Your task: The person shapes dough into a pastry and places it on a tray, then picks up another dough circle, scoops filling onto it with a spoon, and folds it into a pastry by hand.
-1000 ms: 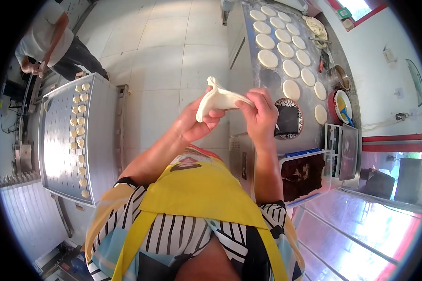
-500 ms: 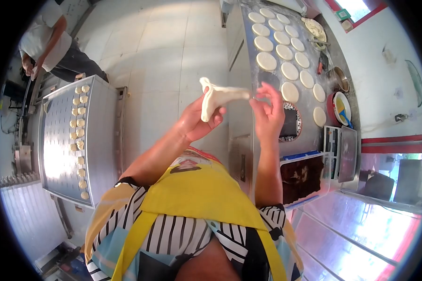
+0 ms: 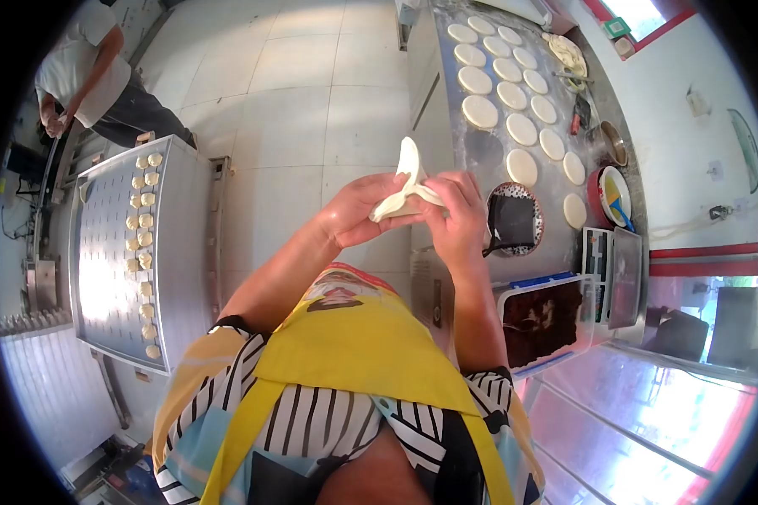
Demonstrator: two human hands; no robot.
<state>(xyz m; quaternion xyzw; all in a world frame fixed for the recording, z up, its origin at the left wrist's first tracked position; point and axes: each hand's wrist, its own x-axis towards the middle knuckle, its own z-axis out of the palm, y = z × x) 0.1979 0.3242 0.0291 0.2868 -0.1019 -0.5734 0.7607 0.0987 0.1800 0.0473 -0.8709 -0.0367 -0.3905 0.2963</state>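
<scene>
- The dough [image 3: 403, 192] is up in the air between the two hands, just off the desk's [image 3: 552, 194] left edge, folded, with one tip rising above the fingers.
- The left hand [image 3: 358, 209] is curled round the dough's left side, gripping it.
- The right hand [image 3: 456, 215] pinches the dough's right-hand fold between thumb and fingers, near the desk's left edge.
- Right of that hand, a speckled plate [image 3: 538, 223] with a dark flat piece [image 3: 514, 215] on it lies by the same edge.
- A tub [image 3: 589, 316] of brown filling [image 3: 541, 326] stands at the desk's near end, beside a scale [image 3: 597, 265].
- Pale discs [image 3: 520, 129] run in rows toward the far end; a bowl [image 3: 600, 192] sits by the wall-side edge.
- Well apart at left, small pieces [image 3: 146, 220] line a tray [image 3: 101, 202], nearer its right edge.
</scene>
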